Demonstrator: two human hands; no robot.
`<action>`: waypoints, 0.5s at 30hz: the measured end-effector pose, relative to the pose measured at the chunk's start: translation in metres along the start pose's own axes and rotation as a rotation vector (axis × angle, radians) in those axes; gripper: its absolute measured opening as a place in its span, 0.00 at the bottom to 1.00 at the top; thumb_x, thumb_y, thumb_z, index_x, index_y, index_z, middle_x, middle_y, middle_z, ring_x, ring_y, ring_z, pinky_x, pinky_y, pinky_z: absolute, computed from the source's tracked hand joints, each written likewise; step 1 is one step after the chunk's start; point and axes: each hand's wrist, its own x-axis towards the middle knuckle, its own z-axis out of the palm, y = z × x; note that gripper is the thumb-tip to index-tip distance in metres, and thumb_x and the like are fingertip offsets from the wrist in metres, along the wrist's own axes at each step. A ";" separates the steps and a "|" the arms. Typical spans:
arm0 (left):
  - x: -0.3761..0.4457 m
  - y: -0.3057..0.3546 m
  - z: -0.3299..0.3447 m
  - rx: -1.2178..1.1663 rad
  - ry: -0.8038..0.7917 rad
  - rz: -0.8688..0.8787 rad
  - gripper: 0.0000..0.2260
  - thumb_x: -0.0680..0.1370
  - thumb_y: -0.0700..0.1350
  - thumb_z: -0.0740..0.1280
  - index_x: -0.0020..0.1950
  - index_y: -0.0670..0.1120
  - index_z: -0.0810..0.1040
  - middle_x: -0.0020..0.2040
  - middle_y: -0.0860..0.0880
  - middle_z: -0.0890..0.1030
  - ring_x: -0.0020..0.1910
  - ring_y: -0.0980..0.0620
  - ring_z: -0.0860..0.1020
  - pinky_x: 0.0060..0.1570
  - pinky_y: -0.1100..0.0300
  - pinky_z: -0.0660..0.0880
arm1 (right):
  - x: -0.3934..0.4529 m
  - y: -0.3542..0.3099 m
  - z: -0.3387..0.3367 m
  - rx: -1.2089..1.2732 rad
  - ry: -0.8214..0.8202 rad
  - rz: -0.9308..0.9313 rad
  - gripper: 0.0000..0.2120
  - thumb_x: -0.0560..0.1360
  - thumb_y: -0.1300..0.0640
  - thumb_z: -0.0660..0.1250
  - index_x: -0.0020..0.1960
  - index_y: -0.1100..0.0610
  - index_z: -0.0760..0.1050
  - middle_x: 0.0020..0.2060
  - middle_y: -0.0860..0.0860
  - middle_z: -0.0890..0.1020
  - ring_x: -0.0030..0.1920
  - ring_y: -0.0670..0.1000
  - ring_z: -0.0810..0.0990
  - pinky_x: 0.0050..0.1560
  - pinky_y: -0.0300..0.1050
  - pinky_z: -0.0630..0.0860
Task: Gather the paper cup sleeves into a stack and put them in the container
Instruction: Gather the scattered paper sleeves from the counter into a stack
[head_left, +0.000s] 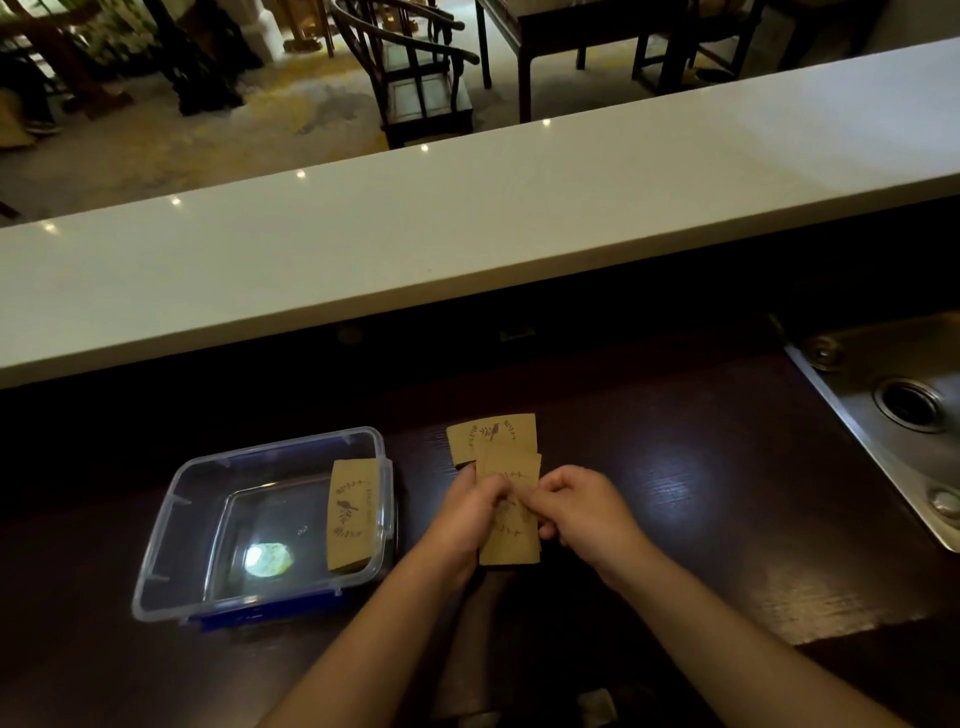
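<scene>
On the dark counter (701, 493), left hand (467, 506), right hand (576, 506), both gripping sleeves (511, 540), beside container (166, 519)

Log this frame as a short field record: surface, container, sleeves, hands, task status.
surface: dark wooden counter, steel sink at right
container: clear plastic container, left of the hands
sleeve in container: one sleeve leaning against its right wall
held sleeves: small stack gripped by left hand and right hand
loose sleeve: one on counter just beyond the hands
status: held stack not yet in container
</scene>
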 end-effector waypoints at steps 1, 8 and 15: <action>-0.001 0.000 -0.001 0.022 -0.034 0.012 0.12 0.76 0.39 0.62 0.58 0.44 0.76 0.52 0.42 0.83 0.47 0.46 0.82 0.40 0.56 0.80 | 0.001 0.000 0.002 -0.004 0.027 -0.015 0.14 0.67 0.47 0.75 0.47 0.52 0.77 0.38 0.50 0.84 0.34 0.45 0.82 0.27 0.35 0.72; -0.004 0.008 -0.009 0.106 -0.310 -0.016 0.18 0.75 0.35 0.59 0.63 0.45 0.76 0.49 0.44 0.82 0.46 0.49 0.81 0.44 0.56 0.78 | 0.022 -0.006 -0.011 0.207 -0.189 -0.054 0.29 0.65 0.60 0.72 0.65 0.47 0.73 0.48 0.47 0.84 0.46 0.46 0.84 0.41 0.41 0.81; 0.009 0.006 -0.019 1.098 0.028 0.349 0.40 0.70 0.65 0.66 0.75 0.48 0.57 0.65 0.51 0.70 0.62 0.51 0.73 0.56 0.57 0.73 | 0.035 -0.007 -0.009 0.441 -0.056 0.065 0.17 0.69 0.70 0.70 0.55 0.57 0.74 0.48 0.57 0.83 0.44 0.53 0.85 0.36 0.45 0.81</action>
